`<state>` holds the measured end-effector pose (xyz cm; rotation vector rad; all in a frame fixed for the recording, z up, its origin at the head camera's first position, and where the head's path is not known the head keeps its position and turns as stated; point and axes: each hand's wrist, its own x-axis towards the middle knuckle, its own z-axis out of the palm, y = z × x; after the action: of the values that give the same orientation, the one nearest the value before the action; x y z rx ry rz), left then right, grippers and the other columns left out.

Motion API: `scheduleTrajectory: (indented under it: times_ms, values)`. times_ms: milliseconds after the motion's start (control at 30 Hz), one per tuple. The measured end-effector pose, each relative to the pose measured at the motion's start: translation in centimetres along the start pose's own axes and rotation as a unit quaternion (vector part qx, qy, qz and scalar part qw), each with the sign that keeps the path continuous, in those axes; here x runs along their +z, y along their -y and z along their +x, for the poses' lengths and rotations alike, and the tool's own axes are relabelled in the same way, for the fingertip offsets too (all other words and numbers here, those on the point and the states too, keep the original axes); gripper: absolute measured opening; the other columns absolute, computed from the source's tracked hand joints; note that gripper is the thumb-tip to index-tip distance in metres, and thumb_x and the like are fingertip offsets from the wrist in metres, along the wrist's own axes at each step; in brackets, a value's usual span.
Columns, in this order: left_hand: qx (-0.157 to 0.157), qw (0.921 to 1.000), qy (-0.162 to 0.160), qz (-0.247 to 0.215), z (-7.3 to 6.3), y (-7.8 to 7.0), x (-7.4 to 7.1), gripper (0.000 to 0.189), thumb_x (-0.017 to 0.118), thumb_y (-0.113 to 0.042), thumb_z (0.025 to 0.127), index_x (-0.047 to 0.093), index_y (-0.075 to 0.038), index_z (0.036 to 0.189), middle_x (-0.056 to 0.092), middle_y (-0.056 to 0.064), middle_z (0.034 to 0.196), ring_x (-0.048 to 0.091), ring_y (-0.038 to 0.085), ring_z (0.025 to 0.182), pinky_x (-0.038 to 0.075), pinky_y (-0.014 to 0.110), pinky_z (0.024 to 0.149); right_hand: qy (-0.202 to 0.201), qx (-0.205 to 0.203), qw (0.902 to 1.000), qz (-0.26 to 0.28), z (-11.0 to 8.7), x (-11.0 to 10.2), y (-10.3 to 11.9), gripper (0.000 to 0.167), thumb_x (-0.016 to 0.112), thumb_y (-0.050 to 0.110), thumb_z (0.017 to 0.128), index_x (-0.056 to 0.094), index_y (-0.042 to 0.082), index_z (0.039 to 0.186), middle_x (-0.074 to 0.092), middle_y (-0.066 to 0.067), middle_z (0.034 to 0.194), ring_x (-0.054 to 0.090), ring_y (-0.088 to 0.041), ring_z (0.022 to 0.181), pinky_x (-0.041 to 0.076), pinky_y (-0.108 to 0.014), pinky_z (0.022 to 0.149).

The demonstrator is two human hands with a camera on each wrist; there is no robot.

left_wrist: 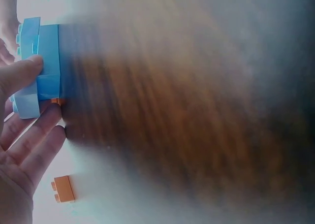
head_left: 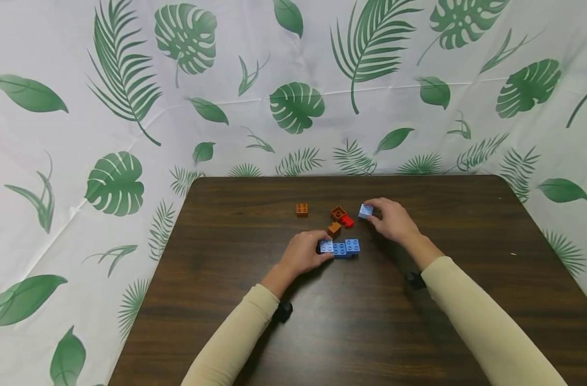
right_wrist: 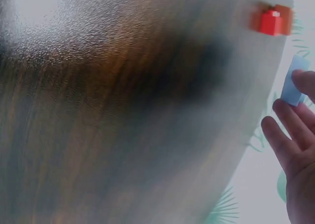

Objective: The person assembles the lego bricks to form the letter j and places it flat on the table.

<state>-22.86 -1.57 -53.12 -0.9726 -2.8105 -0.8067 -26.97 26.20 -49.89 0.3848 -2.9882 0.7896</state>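
Observation:
My left hand [head_left: 302, 252] grips the left end of a joined row of blue building bricks [head_left: 340, 250], thumb on the near side and fingers on the far side. A light-blue brick [head_left: 326, 246] makes up that end. In the left wrist view the thumb presses the side of the light-blue upper layer [left_wrist: 28, 98], which sits on a darker blue brick [left_wrist: 48, 86]. Farther back and to the right, my right hand [head_left: 394, 220] pinches a single light-blue brick [head_left: 365, 210] between thumb and fingers. The right wrist view shows this brick [right_wrist: 292, 86] partly covered by the thumb.
Beyond the row lie an orange brick [head_left: 334, 229], a red brick [head_left: 348, 221] and another orange brick [head_left: 338, 213] showing its hollow underside. A separate orange brick [head_left: 302, 209] lies to their left. The dark wooden table [head_left: 351, 332] ends at a leaf-patterned cloth [head_left: 254, 64].

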Motion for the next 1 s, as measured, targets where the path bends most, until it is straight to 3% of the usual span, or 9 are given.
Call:
scheduleTrajectory:
  times_ms: [167, 400, 633, 1000]
  values:
    - [-0.001, 1.0, -0.001, 0.003, 0.1, 0.0, -0.1, 0.034, 0.078, -0.039, 0.084, 0.07, -0.018, 0.109, 0.07, -0.004, 0.106, 0.062, 0.01, 0.089, 0.051, 0.031, 0.08, -0.002, -0.041, 0.999, 0.02, -0.6, -0.9, 1.1, 0.046, 0.068, 0.01, 0.091, 0.056, 0.007, 0.136, 0.058, -0.012, 0.122, 0.06, -0.031, 0.109, 0.047, -0.052, 0.093]
    - [-0.007, 0.9999, 0.011, -0.001, 0.2, 0.0, -0.3, 0.036, 0.077, -0.041, 0.084, 0.07, -0.018, 0.111, 0.07, -0.005, 0.108, 0.062, 0.009, 0.091, 0.05, 0.03, 0.082, 0.037, -0.097, 0.9944, 0.018, -2.1, -1.7, 3.0, 0.047, 0.065, 0.009, 0.093, 0.055, 0.005, 0.139, 0.055, -0.011, 0.122, 0.058, -0.028, 0.104, 0.049, -0.05, 0.09]
    - [-0.002, 1.0, 0.003, 0.002, 0.1, -0.1, -0.3, 0.035, 0.078, -0.04, 0.084, 0.07, -0.018, 0.11, 0.07, -0.005, 0.109, 0.064, 0.011, 0.092, 0.05, 0.032, 0.082, 0.06, -0.097, 0.993, 0.03, -3.9, -1.5, 3.8, 0.043, 0.067, 0.012, 0.092, 0.06, 0.01, 0.135, 0.056, -0.006, 0.122, 0.057, -0.024, 0.108, 0.047, -0.049, 0.093]
    - [0.001, 1.0, -0.002, 0.0, 0.2, 0.1, -0.2, 0.034, 0.078, -0.039, 0.084, 0.07, -0.018, 0.11, 0.07, -0.005, 0.108, 0.062, 0.009, 0.09, 0.05, 0.031, 0.08, 0.067, -0.111, 0.991, 0.033, -5.5, -0.7, 4.6, 0.038, 0.071, 0.018, 0.091, 0.065, 0.012, 0.128, 0.061, -0.001, 0.118, 0.06, -0.019, 0.102, 0.051, -0.045, 0.09]
